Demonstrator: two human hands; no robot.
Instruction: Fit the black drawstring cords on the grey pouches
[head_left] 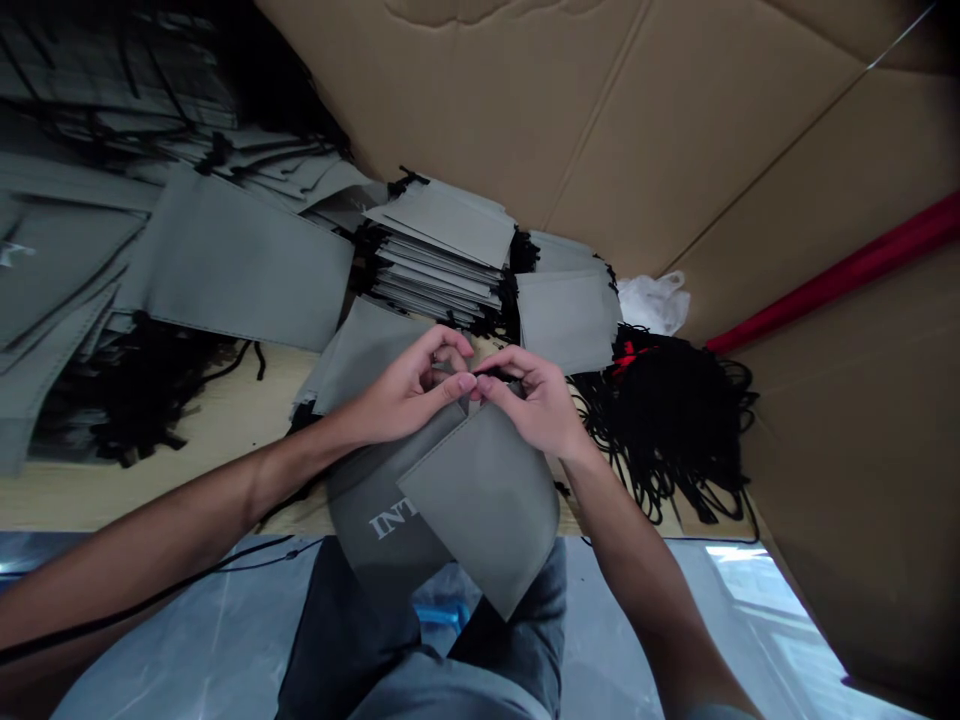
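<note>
My left hand [422, 388] and my right hand [534, 402] meet above the table's front edge, fingertips pinched together. Between them is a bit of black cord [495, 378] at the upper edge of a grey pouch [487, 500]. The pouch hangs down over my lap, its stitched edge showing. Beneath it, partly covered, lies a darker grey piece printed with the white letters "INT" [394, 520]. The exact hold of the left fingertips on the cord is partly hidden.
Stacks of grey pouches [442, 230] with black cord ends stand behind my hands, and more pouches [247, 260] pile up at left. A bundle of black cords [675, 420] lies at right, near a white plastic bag [652, 303]. Cardboard walls [600, 120] enclose the back and right.
</note>
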